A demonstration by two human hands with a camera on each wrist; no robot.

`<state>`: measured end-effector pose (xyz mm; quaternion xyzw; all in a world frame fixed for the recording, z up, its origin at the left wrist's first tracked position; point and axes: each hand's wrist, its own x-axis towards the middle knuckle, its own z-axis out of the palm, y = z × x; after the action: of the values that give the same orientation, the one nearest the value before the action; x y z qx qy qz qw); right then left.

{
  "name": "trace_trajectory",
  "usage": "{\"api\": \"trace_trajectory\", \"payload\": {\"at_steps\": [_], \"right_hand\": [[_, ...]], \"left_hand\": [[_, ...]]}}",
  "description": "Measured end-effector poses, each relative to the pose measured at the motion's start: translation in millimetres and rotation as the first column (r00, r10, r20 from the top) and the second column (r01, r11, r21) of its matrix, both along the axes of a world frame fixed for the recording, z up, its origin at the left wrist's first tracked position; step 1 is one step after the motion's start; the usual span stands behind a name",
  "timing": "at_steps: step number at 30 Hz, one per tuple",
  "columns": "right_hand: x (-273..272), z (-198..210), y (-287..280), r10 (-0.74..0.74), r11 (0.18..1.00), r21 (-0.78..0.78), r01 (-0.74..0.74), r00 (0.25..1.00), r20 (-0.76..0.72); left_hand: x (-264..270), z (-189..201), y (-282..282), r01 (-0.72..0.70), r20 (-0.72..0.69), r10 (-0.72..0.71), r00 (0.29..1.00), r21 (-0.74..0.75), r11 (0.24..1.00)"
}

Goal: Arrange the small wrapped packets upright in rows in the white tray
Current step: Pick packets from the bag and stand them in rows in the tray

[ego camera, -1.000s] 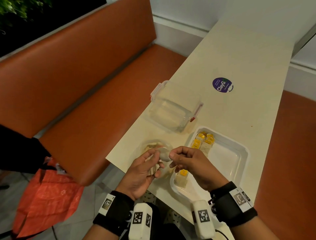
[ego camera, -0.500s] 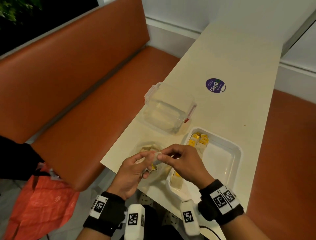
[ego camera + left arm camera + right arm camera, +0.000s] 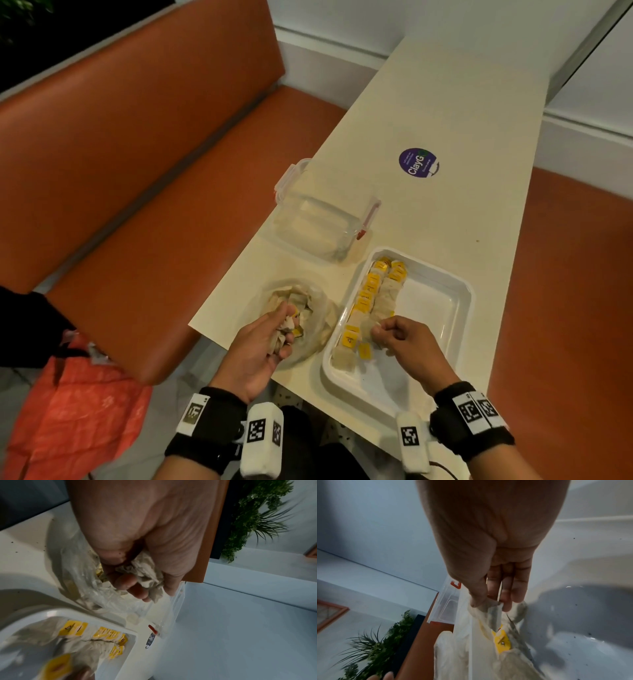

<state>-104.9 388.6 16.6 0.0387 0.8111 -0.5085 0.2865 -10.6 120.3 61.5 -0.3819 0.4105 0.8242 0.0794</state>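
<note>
A white tray (image 3: 448, 310) lies on the table's near right part. Two rows of small wrapped packets (image 3: 371, 286) with yellow tags stand along its left side. To its left a clear plastic bag (image 3: 317, 320) holds several loose packets. My left hand (image 3: 286, 330) is in the bag's mouth and grips a crumpled bunch of packets (image 3: 145, 573). Over the near end of the rows, my right hand (image 3: 376, 330) pinches one packet (image 3: 494, 610) between thumb and fingers. A few packets (image 3: 344, 358) lie loose at the tray's near left corner.
A clear lidded container (image 3: 318, 216) stands behind the bag. A round purple sticker (image 3: 418, 163) lies farther back on the cream table (image 3: 445, 102). An orange bench (image 3: 154, 205) runs along the left, with an orange bag (image 3: 68, 411) on the floor.
My hands were together between bag and tray, both on one packet. They have parted: the left went into the bag, the right moved over the tray with the packet.
</note>
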Motion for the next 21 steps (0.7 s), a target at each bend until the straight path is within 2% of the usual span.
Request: {"api": "trace_trajectory", "payload": {"at_steps": [7,12,14,16,18,21], "right_hand": [[-4,-12,9,-0.048,0.998,0.026,0.049,0.999,-0.014],[-4,-1,13,-0.039,0.999,-0.021,0.040,0.999,0.020],[-3,17,12,0.009,0.999,-0.054,-0.008,1.000,0.009],[-2,39,10,0.061,0.995,-0.082,-0.062,0.998,-0.020],[-1,63,8,0.105,0.988,-0.107,-0.111,0.992,-0.065],[1,100,5,0.166,0.971,-0.149,-0.185,0.977,-0.131]], "left_hand": [[-3,-3,-2,-0.011,-0.025,0.013,1.000,0.104,0.994],[-2,-5,1,0.038,-0.009,-0.038,0.999,-0.018,0.999],[-3,-4,6,0.116,-0.005,-0.116,0.993,-0.081,0.990],[-4,-1,15,0.251,0.012,-0.255,0.967,-0.222,0.942],[-7,5,26,0.397,0.034,-0.416,0.909,-0.377,0.837],[-14,11,42,0.518,0.036,-0.591,0.806,-0.526,0.675]]}}
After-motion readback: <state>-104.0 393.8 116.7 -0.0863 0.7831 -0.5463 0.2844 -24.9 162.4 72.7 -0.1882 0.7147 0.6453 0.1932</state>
